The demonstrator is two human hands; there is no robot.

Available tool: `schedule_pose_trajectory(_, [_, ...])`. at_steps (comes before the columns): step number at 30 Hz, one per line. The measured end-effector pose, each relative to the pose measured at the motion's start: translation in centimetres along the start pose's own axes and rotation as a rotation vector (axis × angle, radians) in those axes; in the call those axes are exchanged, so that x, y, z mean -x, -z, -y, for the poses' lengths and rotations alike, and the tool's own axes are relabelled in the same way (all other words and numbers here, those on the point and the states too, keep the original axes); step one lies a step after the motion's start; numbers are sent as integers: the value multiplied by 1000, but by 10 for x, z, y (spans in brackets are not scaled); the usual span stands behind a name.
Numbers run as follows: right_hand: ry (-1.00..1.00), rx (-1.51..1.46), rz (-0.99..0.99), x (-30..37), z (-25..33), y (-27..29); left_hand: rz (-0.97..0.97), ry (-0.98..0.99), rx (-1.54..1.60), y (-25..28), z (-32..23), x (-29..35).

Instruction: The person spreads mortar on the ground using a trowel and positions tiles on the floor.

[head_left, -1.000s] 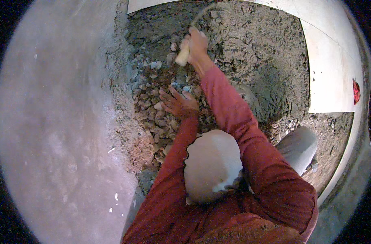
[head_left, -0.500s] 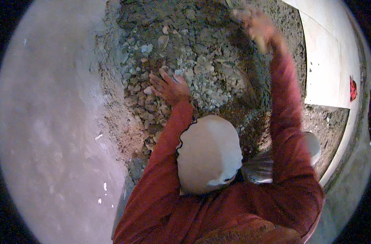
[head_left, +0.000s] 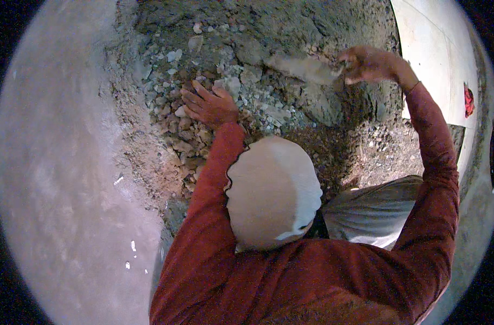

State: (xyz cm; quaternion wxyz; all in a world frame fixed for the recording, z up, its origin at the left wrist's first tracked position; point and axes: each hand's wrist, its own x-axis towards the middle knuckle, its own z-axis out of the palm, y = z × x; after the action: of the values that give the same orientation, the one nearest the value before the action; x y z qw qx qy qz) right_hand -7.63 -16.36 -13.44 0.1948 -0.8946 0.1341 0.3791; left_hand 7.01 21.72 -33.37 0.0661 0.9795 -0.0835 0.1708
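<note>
My left hand [head_left: 212,106] lies with spread fingers on a bed of loose stones and broken rubble [head_left: 184,135], holding nothing. Off to the right, my right hand [head_left: 366,65] is closed around the handle end of a trowel [head_left: 306,69]. Its pale, blurred blade points left over the grey, damp mortar-like material [head_left: 333,103]. The handle is mostly hidden in my fingers. Whether the blade touches the surface, I cannot tell.
Smooth grey floor [head_left: 63,162] borders the rubble on the left, with small white scraps [head_left: 132,246] on it. Pale slabs [head_left: 428,54] run along the right, a red cloth-like thing [head_left: 469,100] on them. A rounded beige shape [head_left: 274,195] sits between my arms.
My right hand has come down and to the right from the far side, and the trowel blade now shows sideways. My left hand stays on the stones. The view has shifted slightly.
</note>
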Motion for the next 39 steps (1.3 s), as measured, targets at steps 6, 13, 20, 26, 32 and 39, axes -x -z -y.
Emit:
schedule_pose_trajectory(6, [449, -1548, -254, 7, -76, -36, 59, 33, -12, -3, -1, 2])
schedule_pose_trajectory(13, [355, -1247, -296, 3, -37, -119, 47, 67, 7, 4, -2, 4])
schedule_pose_trajectory(20, [303, -217, -551, 46, 54, -165, -44, 43, -52, -30, 12, 2])
schedule_pose_trajectory(26, [85, -252, -484, 85, 100, -161, -80, 33, -87, -43, 17, 3])
schedule_pose_trajectory(32, [15, -366, -689, 117, 148, -201, -35, 25, -32, -21, 7, 4])
schedule_pose_trajectory(39, [-236, -13, -885, 167, 79, -243, -7, 22, -49, -19, 12, 3])
